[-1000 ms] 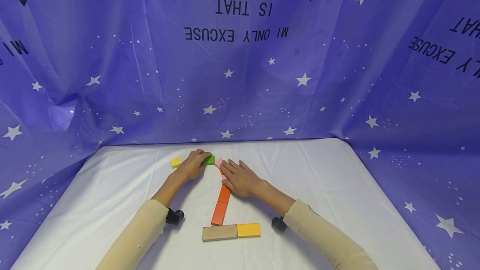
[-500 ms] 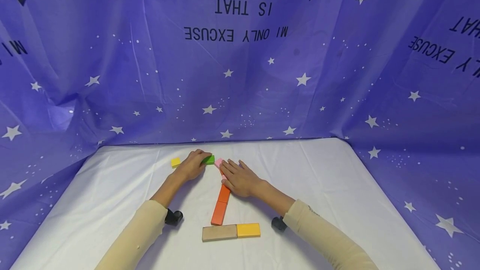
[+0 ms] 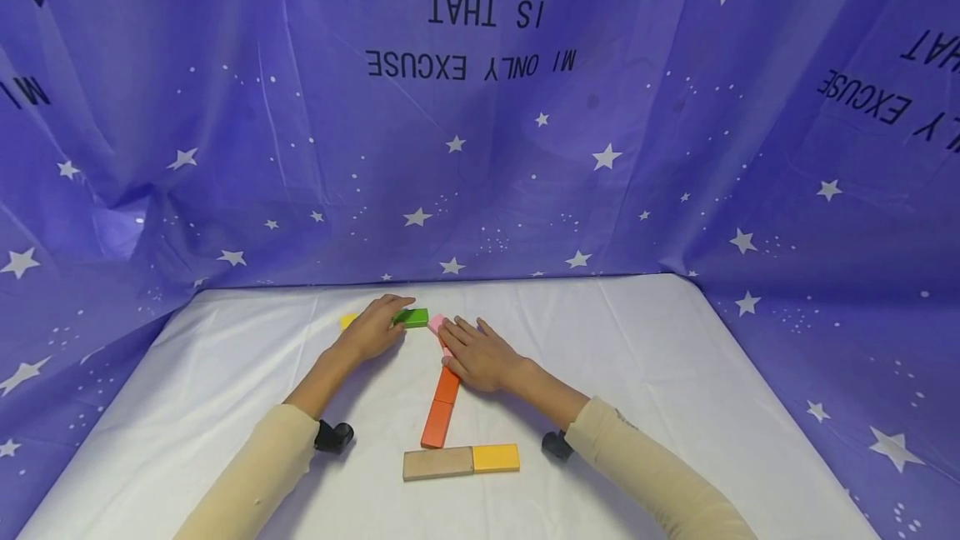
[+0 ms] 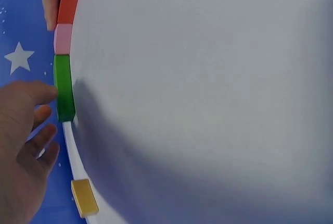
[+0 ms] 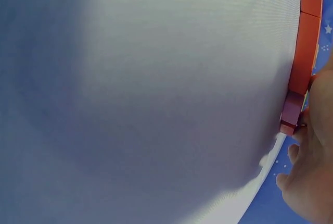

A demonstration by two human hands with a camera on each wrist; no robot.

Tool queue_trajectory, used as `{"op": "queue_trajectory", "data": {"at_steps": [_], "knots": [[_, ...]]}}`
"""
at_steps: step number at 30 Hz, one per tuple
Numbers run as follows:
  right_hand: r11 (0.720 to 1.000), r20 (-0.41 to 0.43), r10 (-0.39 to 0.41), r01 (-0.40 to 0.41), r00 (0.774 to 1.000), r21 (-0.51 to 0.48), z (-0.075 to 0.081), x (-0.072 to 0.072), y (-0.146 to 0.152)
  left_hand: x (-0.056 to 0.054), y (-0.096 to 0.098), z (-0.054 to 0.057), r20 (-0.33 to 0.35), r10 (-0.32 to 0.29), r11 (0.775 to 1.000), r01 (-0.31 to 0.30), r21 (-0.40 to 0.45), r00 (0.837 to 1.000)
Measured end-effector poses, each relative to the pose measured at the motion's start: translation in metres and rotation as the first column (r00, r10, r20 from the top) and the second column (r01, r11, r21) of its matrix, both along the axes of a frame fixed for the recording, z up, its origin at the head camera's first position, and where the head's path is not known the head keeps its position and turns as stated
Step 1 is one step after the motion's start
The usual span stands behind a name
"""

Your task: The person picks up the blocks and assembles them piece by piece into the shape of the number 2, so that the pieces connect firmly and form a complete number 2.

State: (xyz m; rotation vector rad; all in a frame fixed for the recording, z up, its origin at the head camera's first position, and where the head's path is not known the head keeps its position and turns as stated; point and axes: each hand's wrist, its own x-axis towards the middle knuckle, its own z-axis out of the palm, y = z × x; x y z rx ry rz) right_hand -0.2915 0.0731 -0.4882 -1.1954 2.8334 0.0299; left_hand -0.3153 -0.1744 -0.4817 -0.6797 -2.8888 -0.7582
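My left hand [image 3: 372, 328] hovers between a green block [image 3: 412, 318] and a small yellow block [image 3: 347, 320], partly hidden behind it in the head view. In the left wrist view its fingers are loosely bent with nothing between them, a fingertip right beside the green block [image 4: 64, 88]. A pink block [image 3: 437, 323] follows the green one at its right end. Fingers straight, my right hand [image 3: 483, 358] rests on and against the pink and red blocks, covering part of them. From under it, two orange-red blocks [image 3: 447, 386] run end to end toward me.
Nearer me, a brown block [image 3: 438, 463] lies end to end with a yellow block [image 3: 496, 457], crosswise to the orange-red line. The white-covered table [image 3: 637, 407] ends at a purple star-printed curtain [image 3: 510, 190]. Each wrist carries a black camera [image 3: 333, 437].
My left hand has drawn off the green block and shifted left toward the small yellow block, baring more of the green one. The right hand has stayed in place.
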Motion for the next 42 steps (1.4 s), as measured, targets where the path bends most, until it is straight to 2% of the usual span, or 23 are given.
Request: {"op": "queue_trajectory", "data": {"at_steps": [7, 24, 31, 37, 42], "knots": [[1.000, -0.001, -0.003, 0.003, 1.000, -0.005, 0.001, 0.000, 0.001, 0.006, -0.017, 0.003, -0.052, 0.012, 0.998, -0.009, 0.064, 0.999], [1.000, 0.014, -0.004, 0.004, 1.000, -0.005, 0.001, 0.001, 0.001, 0.021, -0.068, -0.005, -0.022, 0.140, 0.980, -0.135, 0.146, 0.990], [1.000, 0.008, 0.004, -0.004, 1.000, 0.000, 0.002, 0.001, 0.001, 0.022, -0.076, -0.010, 0.014, 0.172, 0.977, -0.172, 0.125, 0.985], [1.000, 0.004, 0.007, -0.007, 1.000, 0.008, 0.001, 0.001, 0.001, 0.020, -0.077, -0.016, 0.005, 0.177, 0.979, -0.176, 0.106, 0.984], [1.000, 0.003, 0.005, -0.005, 1.000, 0.005, 0.001, 0.001, 0.001, 0.020, -0.075, -0.016, 0.002, 0.182, 0.978, -0.181, 0.102, 0.983]]}}
